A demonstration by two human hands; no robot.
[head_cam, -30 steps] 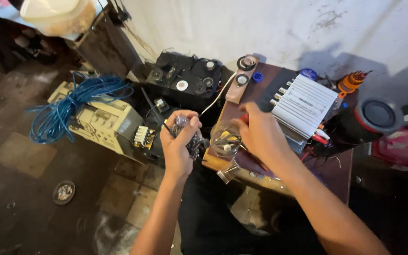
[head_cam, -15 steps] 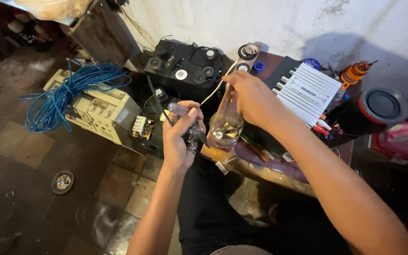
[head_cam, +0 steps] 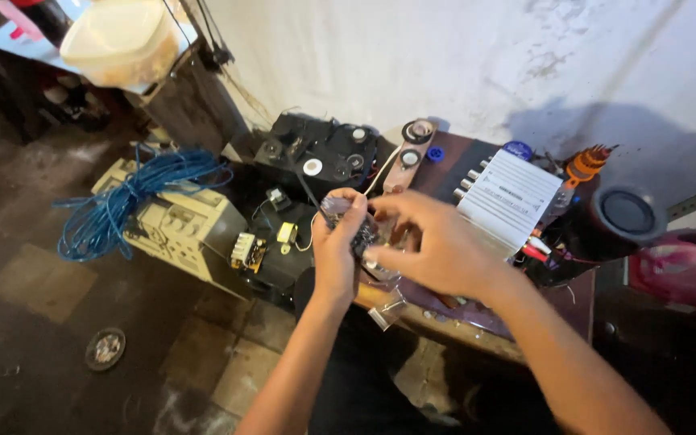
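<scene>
Beside the white amplifier box, left hand grips a small dark part — right hand pinches it, blue cable coil well apart.

Small dark part (mostly hidden) between both hands' fingers.

**A cramped electronics repair workshop**

Opened electrical gear crowds the middle of the frame: a black speaker housing, a white amplifier box with knobs, a cream-coloured casing draped with coiled blue wire. The worn wooden bench, stained wall and grimy tiled floor at lower left suggest a makeshift shop.
</scene>
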